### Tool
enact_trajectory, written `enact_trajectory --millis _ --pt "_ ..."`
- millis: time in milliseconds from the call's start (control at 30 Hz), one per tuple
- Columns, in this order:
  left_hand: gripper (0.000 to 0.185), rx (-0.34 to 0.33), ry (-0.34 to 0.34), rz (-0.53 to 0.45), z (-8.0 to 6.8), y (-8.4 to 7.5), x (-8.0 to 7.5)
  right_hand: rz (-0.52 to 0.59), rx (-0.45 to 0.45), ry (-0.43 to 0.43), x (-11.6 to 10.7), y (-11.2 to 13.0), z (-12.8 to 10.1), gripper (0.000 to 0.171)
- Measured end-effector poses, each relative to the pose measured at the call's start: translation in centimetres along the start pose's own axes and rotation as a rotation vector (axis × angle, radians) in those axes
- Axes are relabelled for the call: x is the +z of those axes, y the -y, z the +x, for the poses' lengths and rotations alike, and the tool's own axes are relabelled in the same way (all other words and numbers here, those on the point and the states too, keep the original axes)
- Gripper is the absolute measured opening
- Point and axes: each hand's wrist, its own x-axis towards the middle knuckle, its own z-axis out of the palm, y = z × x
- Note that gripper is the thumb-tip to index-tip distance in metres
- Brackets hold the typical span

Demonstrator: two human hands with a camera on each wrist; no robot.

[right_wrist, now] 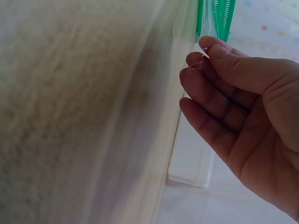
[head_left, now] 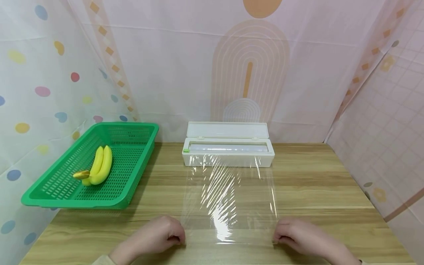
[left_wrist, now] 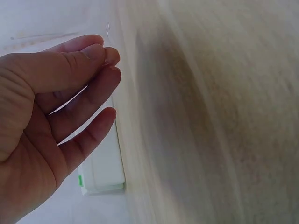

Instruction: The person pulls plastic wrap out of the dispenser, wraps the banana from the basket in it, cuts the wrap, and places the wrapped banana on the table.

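A sheet of clear plastic wrap (head_left: 228, 206) stretches from a white wrap dispenser (head_left: 228, 160) toward the near side of the table. My left hand (head_left: 155, 235) pinches its near left corner; the left wrist view shows that hand (left_wrist: 60, 98) with thumb against fingertips. At the near right corner, my right hand (head_left: 304, 237) pinches the wrap, and in the right wrist view a clear strand runs from the fingertips of this hand (right_wrist: 243, 102). The dispenser's lid (head_left: 228, 130) stands raised, and the roll (head_left: 228, 148) shows inside.
A green plastic basket (head_left: 139, 176) stands at the left with yellow bananas (head_left: 102, 167) in it. Wood-grain table (head_left: 314, 176) lies under everything. Patterned curtains (head_left: 172, 73) hang behind and along both sides.
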Motion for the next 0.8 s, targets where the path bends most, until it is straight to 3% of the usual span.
enact_trajectory --millis 233,800 --pt "0.021 0.017 0.001 0.031 0.0 0.24 0.45 0.038 0.04 0.055 0.38 -0.15 -0.04 0.024" --pt "0.021 0.015 0.0 0.044 0.15 0.33 0.93 0.017 0.018 0.036 0.71 -0.26 0.35 0.026"
